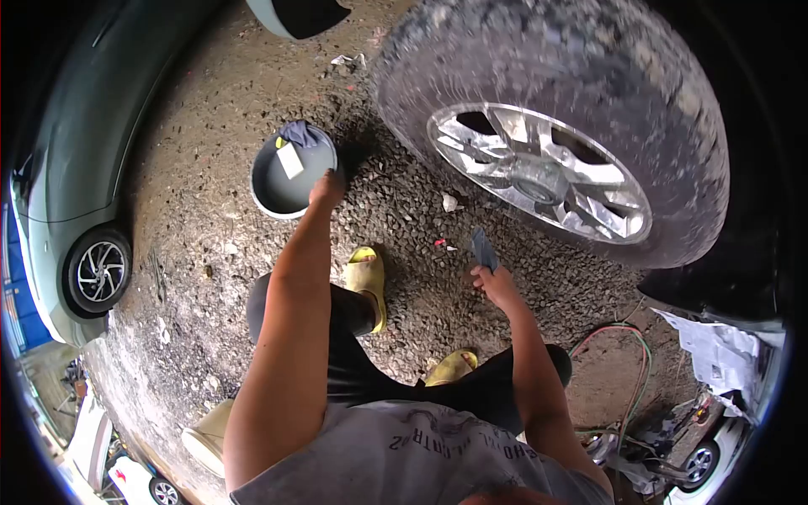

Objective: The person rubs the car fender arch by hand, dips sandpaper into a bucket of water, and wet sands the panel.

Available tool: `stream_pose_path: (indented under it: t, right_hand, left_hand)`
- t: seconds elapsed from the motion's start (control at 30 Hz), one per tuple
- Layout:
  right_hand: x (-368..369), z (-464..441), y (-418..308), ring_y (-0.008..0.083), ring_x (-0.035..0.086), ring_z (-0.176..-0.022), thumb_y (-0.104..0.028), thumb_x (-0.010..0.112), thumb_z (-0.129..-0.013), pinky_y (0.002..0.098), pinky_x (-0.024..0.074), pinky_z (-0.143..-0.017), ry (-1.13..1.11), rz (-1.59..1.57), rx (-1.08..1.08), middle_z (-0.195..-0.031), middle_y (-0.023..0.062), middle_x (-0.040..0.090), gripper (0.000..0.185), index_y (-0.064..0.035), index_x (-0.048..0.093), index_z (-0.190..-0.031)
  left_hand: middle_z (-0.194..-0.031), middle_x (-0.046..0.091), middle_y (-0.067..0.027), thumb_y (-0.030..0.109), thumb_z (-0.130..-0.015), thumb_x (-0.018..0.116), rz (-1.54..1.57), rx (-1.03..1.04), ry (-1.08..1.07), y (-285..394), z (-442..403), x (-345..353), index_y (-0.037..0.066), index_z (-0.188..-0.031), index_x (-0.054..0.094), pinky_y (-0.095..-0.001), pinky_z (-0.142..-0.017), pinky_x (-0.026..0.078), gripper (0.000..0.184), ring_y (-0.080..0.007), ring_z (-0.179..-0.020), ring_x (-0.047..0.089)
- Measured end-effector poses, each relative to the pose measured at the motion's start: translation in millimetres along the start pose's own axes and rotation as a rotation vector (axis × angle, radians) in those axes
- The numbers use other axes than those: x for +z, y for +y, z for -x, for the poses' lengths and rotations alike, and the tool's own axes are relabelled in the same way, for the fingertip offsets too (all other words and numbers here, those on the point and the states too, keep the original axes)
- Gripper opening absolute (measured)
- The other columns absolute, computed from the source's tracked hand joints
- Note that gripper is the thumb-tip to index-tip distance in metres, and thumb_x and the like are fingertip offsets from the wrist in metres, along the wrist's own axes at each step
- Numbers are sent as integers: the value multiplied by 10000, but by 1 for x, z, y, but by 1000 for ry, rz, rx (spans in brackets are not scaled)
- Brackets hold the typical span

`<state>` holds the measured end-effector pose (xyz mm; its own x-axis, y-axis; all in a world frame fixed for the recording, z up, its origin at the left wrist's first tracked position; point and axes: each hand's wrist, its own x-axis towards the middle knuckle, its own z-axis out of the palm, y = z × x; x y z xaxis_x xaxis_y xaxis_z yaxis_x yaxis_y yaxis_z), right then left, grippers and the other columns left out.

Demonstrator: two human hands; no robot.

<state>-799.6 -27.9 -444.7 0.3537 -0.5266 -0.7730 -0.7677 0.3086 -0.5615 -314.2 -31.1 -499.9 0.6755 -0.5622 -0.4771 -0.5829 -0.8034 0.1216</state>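
You look to be at a holding step: your left hand [326,190] grips the rim of the basin [271,195], and your right hand [497,284] pinches a flat, dark blue-grey piece [483,249] between thumb and fingers. Shifting the basin would, I judge, call for a firm, level hold, as a white block [289,161] and a dark cloth [299,132] sit in it beyond your left hand. The basin is round and grey; the piece looks thin, jutting ahead of your right hand, near the tire [539,76].
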Motion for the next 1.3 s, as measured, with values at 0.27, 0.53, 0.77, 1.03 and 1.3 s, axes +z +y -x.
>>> stream_pose_path:
  t: [0.27, 0.53, 0.77, 1.03, 1.3]
  right_hand:
    - [-34, 45, -5, 372, 657, -830, -284, 421, -1095, 506, 499, -777, 156, 218, -222, -915, 178, 683, 424, -66, 497, -1450]
    - [-52, 30, 38, 397, 662, -995, -305, 421, -1094, 535, 504, -872, 139, 242, -119, -1067, 218, 685, 404, -41, 518, -1384]
    - [-42, 27, 15, 448, 637, -1088, -331, 424, -1095, 530, 491, -919, 97, 129, -275, -1155, 259, 672, 406, -12, 530, -1321]
    - [10, -65, 34, 482, 639, -1115, -378, 501, -1051, 559, 511, -897, 244, -88, -632, -1133, 287, 677, 440, 29, 569, -1206]
    - [-15, -24, 42, 455, 669, -1047, -84, 516, -947, 565, 532, -865, 336, 156, -260, -1106, 269, 692, 280, 21, 517, -1207]
  left_hand:
    - [-1267, 675, -256, 504, -935, 572, -164, 216, 132, -6, 15, 11, 64, -1290, 617, -527, -1034, 501, 568, -438, -1214, 633]
    - [-1143, 695, -297, 199, -932, 523, -220, 458, 58, 51, 103, 75, 41, -1213, 611, -554, -970, 528, 334, -472, -1102, 669]
    - [-1058, 703, -295, 122, -876, 573, -147, 619, 17, 96, 229, 120, 21, -1146, 593, -561, -892, 548, 289, -479, -1003, 684]
    - [-915, 726, -256, 241, -884, 684, -177, 742, -154, 128, 319, 166, 46, -1132, 616, -556, -813, 566, 323, -432, -904, 716]
    - [-1329, 624, -291, 386, -904, 750, 93, 887, 286, 92, 285, 148, -18, -1358, 569, -525, -1033, 451, 634, -446, -1237, 592]
